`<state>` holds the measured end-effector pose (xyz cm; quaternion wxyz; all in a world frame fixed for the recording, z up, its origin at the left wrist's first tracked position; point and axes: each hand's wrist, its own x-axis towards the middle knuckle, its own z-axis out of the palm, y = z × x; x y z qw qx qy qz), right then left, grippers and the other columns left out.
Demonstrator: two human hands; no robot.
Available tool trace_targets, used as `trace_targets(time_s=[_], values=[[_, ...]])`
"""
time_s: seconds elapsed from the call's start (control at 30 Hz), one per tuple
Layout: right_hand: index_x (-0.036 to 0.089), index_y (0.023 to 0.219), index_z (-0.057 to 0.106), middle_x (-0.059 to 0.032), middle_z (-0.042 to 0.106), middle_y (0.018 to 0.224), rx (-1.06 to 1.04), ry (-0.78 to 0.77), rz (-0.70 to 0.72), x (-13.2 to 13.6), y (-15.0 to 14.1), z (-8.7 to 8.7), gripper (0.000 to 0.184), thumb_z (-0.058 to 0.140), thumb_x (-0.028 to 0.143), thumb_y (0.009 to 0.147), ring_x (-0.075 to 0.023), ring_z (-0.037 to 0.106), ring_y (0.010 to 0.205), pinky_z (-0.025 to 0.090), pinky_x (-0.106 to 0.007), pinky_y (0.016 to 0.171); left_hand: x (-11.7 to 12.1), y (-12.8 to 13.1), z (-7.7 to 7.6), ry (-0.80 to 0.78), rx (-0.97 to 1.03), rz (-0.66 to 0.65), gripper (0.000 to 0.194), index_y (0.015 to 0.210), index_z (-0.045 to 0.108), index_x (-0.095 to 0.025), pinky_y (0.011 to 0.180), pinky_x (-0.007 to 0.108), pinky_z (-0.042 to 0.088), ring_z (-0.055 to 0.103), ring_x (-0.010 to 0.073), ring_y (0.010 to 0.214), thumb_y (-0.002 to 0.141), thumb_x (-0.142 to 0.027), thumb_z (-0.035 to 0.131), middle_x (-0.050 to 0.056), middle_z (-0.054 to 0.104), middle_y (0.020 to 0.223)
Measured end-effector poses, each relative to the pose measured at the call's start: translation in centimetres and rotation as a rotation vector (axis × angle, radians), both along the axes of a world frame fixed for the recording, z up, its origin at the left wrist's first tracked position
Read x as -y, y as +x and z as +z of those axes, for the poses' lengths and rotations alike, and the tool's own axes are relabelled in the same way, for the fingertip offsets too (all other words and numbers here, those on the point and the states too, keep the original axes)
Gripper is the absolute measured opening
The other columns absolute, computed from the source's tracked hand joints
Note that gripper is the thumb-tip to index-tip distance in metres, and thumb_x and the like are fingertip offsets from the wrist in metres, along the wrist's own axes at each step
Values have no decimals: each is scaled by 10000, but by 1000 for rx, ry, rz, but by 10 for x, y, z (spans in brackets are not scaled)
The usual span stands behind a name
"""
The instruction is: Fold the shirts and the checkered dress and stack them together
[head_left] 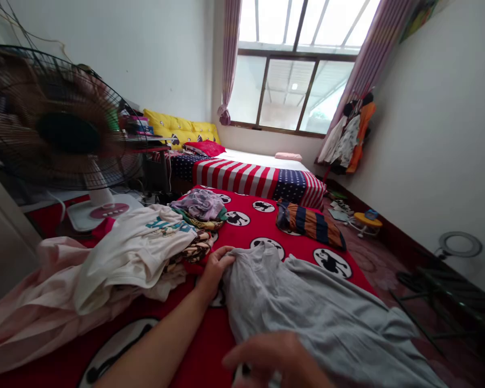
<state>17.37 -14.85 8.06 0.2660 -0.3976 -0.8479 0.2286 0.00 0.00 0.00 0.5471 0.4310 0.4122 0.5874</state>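
Observation:
A grey long-sleeved shirt [275, 285] lies spread over the red panda-print bedcover [248, 215]. At its upper left edge my left hand [219, 263] pinches the cloth between thumb and fingers. My right hand [278, 358] is low in the picture, over the shirt's near left edge, blurred by motion; its fingers are partly cut off by the frame, and whether it touches the cloth is unclear. Left of my left arm is a heap of clothes, with a white printed T-shirt [141, 248] on top and a pink garment [48, 302] beneath it.
A folded orange and navy striped garment [313, 221] lies at the bed's far right. Behind the heap sits a bunched lilac garment [202, 203]. A large fan [68, 129] stands at left. Beyond is another bed with a striped cover [238, 175]; at right, a ring light [461, 245].

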Motion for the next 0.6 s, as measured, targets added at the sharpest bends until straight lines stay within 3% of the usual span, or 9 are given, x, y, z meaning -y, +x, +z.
trace_targets(time_s=[0.1, 0.2, 0.3, 0.37, 0.47, 0.53, 0.6], values=[[241, 998, 665, -42, 691, 924, -125, -5, -299, -54, 21, -8, 226, 514, 336, 860, -167, 648, 744, 509, -268, 637, 3, 0, 1, 6, 23, -16, 199, 802, 646, -201, 603, 211, 441, 591, 129, 650, 614, -263, 626, -33, 662, 721], [183, 1107, 605, -111, 635, 1121, -212, -20, -542, -109, 38, -38, 396, 576, 289, 727, -177, 641, 714, 517, -322, 670, 5, 1, 3, 16, 24, -24, 191, 795, 649, -203, 601, 213, 434, 582, 133, 650, 610, -246, 629, -35, 652, 708], [161, 1233, 524, -146, 583, 1218, -286, -81, -639, -137, 43, -66, 574, 601, 322, 688, -137, 593, 583, 513, -351, 676, 6, 2, 4, 41, -11, -39, 189, 799, 659, -200, 638, 221, 437, 586, 149, 701, 617, -242, 630, -18, 660, 749], [170, 1280, 492, -134, 589, 1207, -322, -84, -648, -141, 40, -74, 639, 617, 340, 677, -127, 575, 557, 503, -342, 653, 7, 2, 5, 62, -27, -67, 197, 814, 664, -194, 661, 228, 438, 586, 159, 733, 626, -247, 632, -5, 666, 780], [144, 1186, 584, -63, 678, 906, -343, -153, -599, -137, 35, -67, 608, 669, 324, 612, -150, 567, 557, 478, -313, 609, 9, 2, 6, 108, -21, -123, 202, 844, 666, -175, 699, 239, 436, 585, 169, 770, 672, -276, 637, 17, 671, 817], [130, 1008, 673, -26, 658, 706, -419, -242, -558, -132, 35, -54, 454, 677, 349, 611, -170, 566, 571, 448, -282, 544, 9, 1, 7, 139, -29, -148, 216, 858, 670, -158, 716, 247, 434, 584, 175, 785, 709, -310, 637, 30, 673, 828], [141, 894, 699, -15, 648, 677, -593, -239, -564, -126, 38, -33, 348, 677, 393, 654, -160, 561, 587, 429, -252, 508, 9, 0, 7, 164, -60, -166, 236, 861, 671, -144, 722, 250, 431, 584, 180, 790, 716, -330, 658, 37, 668, 826]])
